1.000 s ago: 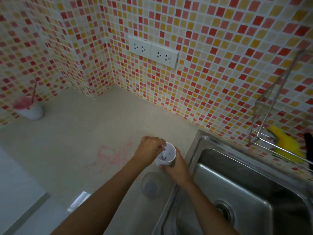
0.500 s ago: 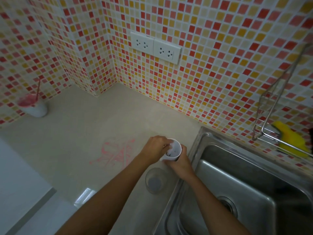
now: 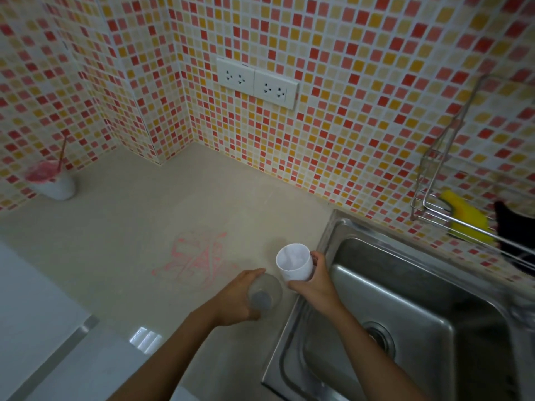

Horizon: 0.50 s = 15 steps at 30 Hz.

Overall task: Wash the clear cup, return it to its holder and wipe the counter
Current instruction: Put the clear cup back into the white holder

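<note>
A clear cup [image 3: 265, 291] stands on the beige counter [image 3: 121, 256] just left of the sink, and my left hand [image 3: 236, 299] is wrapped around its side. My right hand [image 3: 314, 280] holds a white cup-shaped holder [image 3: 294, 262] upright right beside it, near the sink's left rim. The holder's inside looks empty apart from a few dark specks. A pink smear [image 3: 197, 257] marks the counter to the left of both hands.
A steel sink [image 3: 405, 308] fills the lower right. A wire rack [image 3: 443, 204] on the tiled wall holds a yellow sponge [image 3: 466, 222] and something black [image 3: 515, 233]. A white cup with pink contents and a straw [image 3: 52, 180] stands far left. Sockets [image 3: 257, 82] sit on the wall.
My left hand left the white holder's rim and came down onto the clear cup. The right hand still holds the holder. The camera view has shifted slightly.
</note>
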Each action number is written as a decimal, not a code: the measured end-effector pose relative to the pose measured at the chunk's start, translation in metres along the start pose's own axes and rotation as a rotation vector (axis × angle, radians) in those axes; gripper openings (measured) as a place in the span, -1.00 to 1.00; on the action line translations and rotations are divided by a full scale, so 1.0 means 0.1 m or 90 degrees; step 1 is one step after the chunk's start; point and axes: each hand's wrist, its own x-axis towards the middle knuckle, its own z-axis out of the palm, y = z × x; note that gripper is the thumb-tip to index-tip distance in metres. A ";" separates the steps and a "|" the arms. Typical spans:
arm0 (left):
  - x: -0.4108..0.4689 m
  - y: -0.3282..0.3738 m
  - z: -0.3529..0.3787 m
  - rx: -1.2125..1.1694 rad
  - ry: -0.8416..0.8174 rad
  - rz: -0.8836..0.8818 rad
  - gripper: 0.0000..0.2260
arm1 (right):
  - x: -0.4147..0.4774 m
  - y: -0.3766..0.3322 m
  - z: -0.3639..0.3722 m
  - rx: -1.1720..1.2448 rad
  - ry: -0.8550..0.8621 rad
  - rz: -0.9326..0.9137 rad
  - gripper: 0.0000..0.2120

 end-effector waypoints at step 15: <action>0.34 0.17 0.22 -0.133 0.185 0.022 -0.26 | -0.14 -0.70 -0.22 -0.517 -0.138 -0.241 -0.18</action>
